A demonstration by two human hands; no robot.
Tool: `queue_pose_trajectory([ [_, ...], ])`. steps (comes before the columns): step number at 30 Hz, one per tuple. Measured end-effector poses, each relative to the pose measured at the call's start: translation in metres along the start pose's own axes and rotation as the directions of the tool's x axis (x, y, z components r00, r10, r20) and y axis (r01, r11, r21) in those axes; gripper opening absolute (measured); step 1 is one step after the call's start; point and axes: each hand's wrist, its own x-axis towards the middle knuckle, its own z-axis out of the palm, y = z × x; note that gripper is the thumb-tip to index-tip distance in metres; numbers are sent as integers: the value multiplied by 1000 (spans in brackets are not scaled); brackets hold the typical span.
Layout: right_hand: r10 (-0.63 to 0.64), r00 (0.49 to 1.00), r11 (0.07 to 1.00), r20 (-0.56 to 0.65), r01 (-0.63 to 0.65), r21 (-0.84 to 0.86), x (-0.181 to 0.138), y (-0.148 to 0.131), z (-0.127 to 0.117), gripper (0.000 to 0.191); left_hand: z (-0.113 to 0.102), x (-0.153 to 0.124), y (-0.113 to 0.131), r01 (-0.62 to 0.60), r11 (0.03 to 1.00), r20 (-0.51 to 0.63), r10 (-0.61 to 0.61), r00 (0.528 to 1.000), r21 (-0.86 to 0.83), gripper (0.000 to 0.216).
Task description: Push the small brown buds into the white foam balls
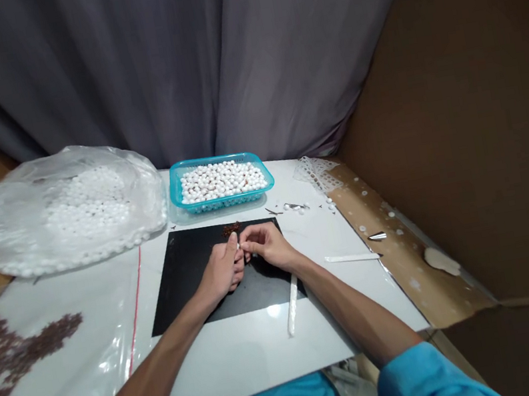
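Observation:
Over the black mat [169,295] my two hands meet. My left hand [220,269] is closed, its thumb raised, with a small white ball [239,246] at its fingertips. My right hand [267,245] pinches right beside that ball; whatever lies between its fingers is hidden or too small to name. Just beyond the hands, a little heap of reddish-brown bits [230,229] lies at the mat's far edge. Behind the mat stands a blue plastic basket [224,201] full of white balls, some with brown specks.
To the left sit a clear bag of white balls [88,207] and a zip bag [111,345] with brown bits. A white pen-like stick [293,308] lies by my right forearm, another [353,257] further right. A metal piping tip [377,236] rests near the cardboard wall [475,122].

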Motion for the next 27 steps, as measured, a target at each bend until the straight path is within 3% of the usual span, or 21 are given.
queue_pose_trajectory([
  [16,2,998,996,-66,-8,-84,-6,-11,12,41,3,-2,2,3,1000,-62,-2,998,25,63],
  [27,-45,995,991,-87,33,-127,-7,-11,14,29,6,-5,4,-36,996,-73,42,996,83,62],
])
